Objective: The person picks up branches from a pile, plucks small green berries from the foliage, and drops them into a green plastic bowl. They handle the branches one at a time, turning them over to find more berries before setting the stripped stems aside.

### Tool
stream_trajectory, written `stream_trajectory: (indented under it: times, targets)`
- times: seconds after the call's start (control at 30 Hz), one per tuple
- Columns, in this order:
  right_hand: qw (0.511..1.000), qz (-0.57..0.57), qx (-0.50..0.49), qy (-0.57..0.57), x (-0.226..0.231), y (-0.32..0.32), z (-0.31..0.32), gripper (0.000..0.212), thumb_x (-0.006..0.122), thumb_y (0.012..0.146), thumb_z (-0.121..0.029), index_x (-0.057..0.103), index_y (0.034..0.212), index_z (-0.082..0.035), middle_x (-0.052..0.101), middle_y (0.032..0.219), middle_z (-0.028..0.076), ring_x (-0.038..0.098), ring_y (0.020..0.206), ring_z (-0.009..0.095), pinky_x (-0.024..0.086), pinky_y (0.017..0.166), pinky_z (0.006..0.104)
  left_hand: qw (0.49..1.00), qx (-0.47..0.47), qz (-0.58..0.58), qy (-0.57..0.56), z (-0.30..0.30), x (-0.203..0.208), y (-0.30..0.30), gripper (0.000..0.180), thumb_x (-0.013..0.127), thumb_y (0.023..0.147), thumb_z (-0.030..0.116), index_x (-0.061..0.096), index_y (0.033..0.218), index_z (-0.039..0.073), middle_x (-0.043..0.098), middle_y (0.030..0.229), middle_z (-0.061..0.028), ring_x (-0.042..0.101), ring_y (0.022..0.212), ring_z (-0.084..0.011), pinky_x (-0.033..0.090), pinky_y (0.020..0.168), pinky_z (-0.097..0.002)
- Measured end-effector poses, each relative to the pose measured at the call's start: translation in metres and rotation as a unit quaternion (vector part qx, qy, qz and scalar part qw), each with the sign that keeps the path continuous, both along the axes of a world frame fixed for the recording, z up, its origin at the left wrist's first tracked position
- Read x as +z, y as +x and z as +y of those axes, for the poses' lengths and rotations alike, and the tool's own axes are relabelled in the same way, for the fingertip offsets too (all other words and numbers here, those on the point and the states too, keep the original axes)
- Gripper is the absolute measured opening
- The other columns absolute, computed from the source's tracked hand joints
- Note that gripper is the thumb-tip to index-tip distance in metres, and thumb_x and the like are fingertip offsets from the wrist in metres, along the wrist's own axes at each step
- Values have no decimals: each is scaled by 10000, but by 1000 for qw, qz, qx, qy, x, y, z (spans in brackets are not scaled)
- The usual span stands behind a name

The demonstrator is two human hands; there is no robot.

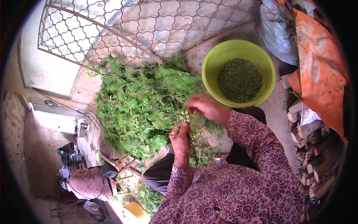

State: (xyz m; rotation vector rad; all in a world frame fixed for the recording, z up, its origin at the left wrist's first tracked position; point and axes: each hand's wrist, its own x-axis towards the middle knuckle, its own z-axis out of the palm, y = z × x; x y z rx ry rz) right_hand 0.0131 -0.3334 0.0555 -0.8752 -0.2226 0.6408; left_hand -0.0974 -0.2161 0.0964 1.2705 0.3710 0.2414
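My left hand (pixel 180 141) grips a leafy sprig topped by a cluster of pale green cones (pixel 184 115), thumb pressed against the stem. Right beside the cluster, the fingers of my right hand (pixel 204 105) are bent together in a pinch; what lies between them is too small to make out. Below and beyond both hands spreads a big heap of cut green branches (pixel 138 100), some bearing similar pale cones. To the right, a yellow-green tub (pixel 269 71) holds many small green cones (pixel 239 80) in its bottom.
A metal lattice gate (pixel 112 31) stands behind the heap. At the right are a white sack (pixel 278 33), an orange sack (pixel 319 71) and stacked firewood (pixel 320 160). At the left, a cloth-draped chair (pixel 89 182) stands near a yellow container (pixel 135 211) and more branches (pixel 149 198).
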Motion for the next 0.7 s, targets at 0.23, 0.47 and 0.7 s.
stream_trajectory:
  times: [0.23,0.47,0.7]
  targets:
    - [988,102,-50,109,18,4,-16,8,546,820,-49,544,824,-43,592,753,64,536,588,100,429,498,209,999,12,35,33,17,-18,-8,93,571,808,41,586,724,77,478,574,54,372,472,-25,284,433,-180]
    - [987,-64,119,-83,10,-23,0,179,647,763,-142,543,849,-24,556,658,29,499,516,63,385,445,192,998,24,48,45,15,-16,-7,100,551,823,58,552,729,91,427,543,65,340,456,-15,244,407,-176]
    - [982,-141,67,-104,3,-28,5,278,677,737,-165,530,901,5,561,679,38,528,560,74,416,472,206,996,27,62,58,15,-20,-9,94,551,826,63,556,734,83,435,547,58,347,459,-20,263,420,-168]
